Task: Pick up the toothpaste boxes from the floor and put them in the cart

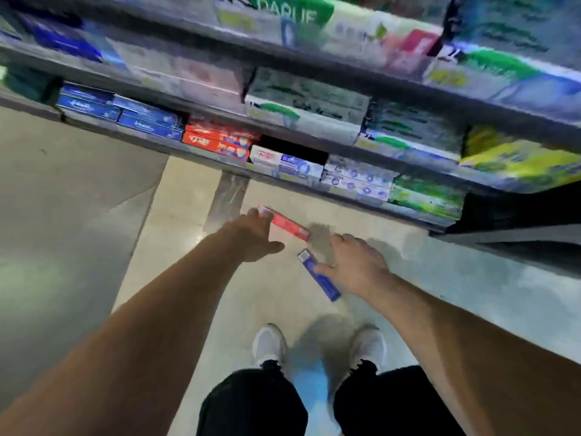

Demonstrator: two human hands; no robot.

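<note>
On the floor (176, 196) below the shelves (314, 140), the left hand (254, 236) reaches the red box (290, 227), the right hand (358, 265) the blue box (317, 273); whether either grips yet, I cannot tell. Close fingers round each box's long sides before lifting.

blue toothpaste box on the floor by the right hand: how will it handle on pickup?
The blue toothpaste box is long, slim and flat-sided, so it probably stays stiff and won't roll. It lies flat on the smooth, shiny floor, so it may slide if nudged. The right hand is at its long side; whether it grips yet is unclear.
</note>
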